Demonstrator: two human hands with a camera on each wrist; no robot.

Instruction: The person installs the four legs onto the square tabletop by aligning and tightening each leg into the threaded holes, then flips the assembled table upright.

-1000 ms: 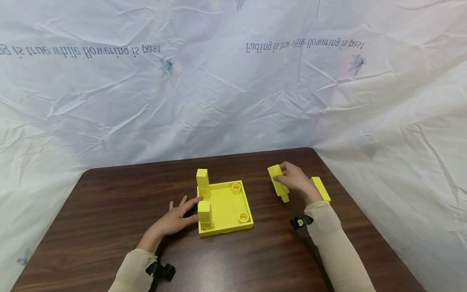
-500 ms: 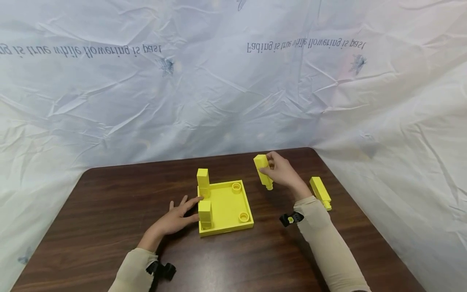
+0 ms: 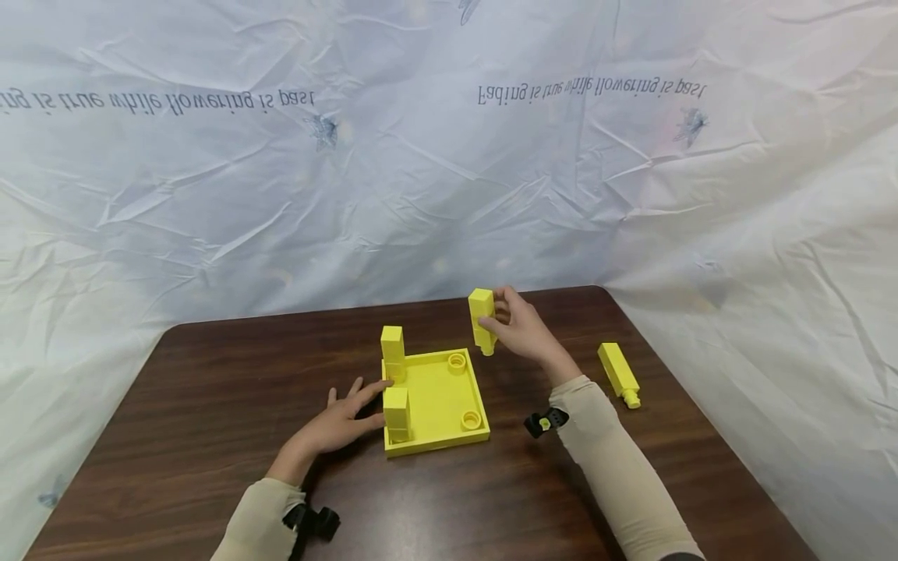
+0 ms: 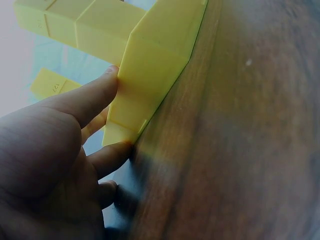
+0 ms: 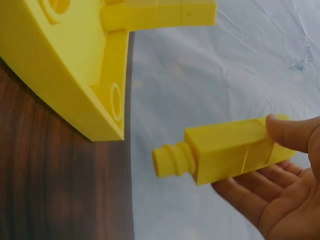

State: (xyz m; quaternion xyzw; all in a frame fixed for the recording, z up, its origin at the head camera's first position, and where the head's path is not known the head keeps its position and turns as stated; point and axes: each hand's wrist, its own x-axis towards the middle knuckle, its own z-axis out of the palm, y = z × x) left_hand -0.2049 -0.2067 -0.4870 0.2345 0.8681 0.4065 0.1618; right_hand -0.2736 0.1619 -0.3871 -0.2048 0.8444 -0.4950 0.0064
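1. Table [image 3: 210, 405]: dark brown wood, backed by a crinkled white sheet [image 3: 421, 195] with mirrored print.
2. Yellow base plate [image 3: 438, 397]: square, raised rim, flat on the table near its middle. Two round sockets open on its right side, far [image 3: 457, 361] and near [image 3: 471, 421].
3. Left hand [image 3: 337, 421]: flat on the table, fingers straight, tips pressing the plate's left edge; holds nothing. Left wrist view shows the fingers [image 4: 95, 97] against the plate wall.
4. Right hand [image 3: 522, 331]: raised above the table just beyond the plate's far right corner, thumb and fingers closed around a yellow peg block [image 3: 481, 319].
5. Held peg block: upright, round stud downward, clear of the plate, close to the far socket.
6. Two peg blocks stand upright on the plate's left side, far [image 3: 391, 351] and near [image 3: 396, 413].
7. Spare peg block [image 3: 617, 372]: lying on the table, well right of the plate.
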